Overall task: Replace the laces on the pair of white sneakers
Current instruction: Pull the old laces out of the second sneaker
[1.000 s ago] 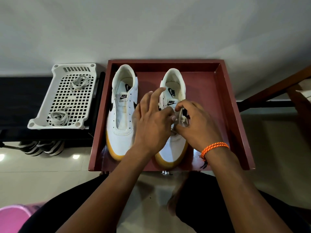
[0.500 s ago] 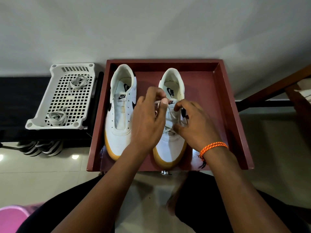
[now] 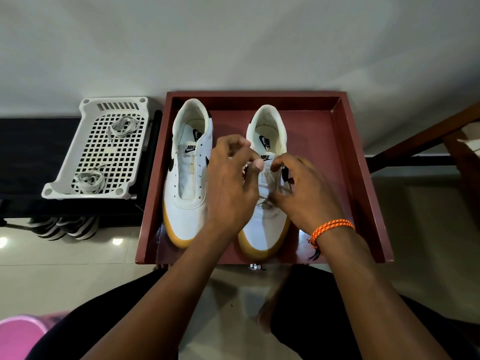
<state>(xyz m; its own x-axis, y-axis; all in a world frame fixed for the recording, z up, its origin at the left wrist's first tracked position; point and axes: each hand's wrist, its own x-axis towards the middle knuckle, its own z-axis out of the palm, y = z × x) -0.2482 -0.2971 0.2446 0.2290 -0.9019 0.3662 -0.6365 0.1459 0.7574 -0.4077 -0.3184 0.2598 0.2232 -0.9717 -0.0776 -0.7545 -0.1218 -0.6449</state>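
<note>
Knees: I saw dark trousers (image 3: 324, 320) nearest the camera, with pale floor tiles (image 3: 65, 276) and a pink thing (image 3: 18, 336) at the lower left corner.
Right hand: my right hand (image 3: 304, 193) wore an orange bracelet (image 3: 331, 228) at the wrist; its grip was curled, pinching the lace (image 3: 270, 178) over the right sneaker (image 3: 265, 229).
Left hand: my left hand (image 3: 231, 183) hovered over the same shoe, fingers curled, thumb and forefinger pinching the lace just below the tongue label.
Right sneaker: it stood in the red tray (image 3: 363, 183), toe toward me, partly laced; how many eyelets were threaded I could not tell, as the hands hid them.
Left sneaker: the left sneaker (image 3: 187, 183) stood just beside it in the same tray, unlaced, eyelets bare, untouched.
Basket: a white plastic basket (image 3: 67, 162) rested on a dark surface (image 3: 23, 152) left of the tray, holding two bundles of laces, the nearer bundle (image 3: 89, 181) and the farther bundle (image 3: 123, 126).
Under the surface: striped shoes (image 3: 65, 227) sat on the floor.
Far side: a plain pale wall (image 3: 233, 42) rose behind everything.
</note>
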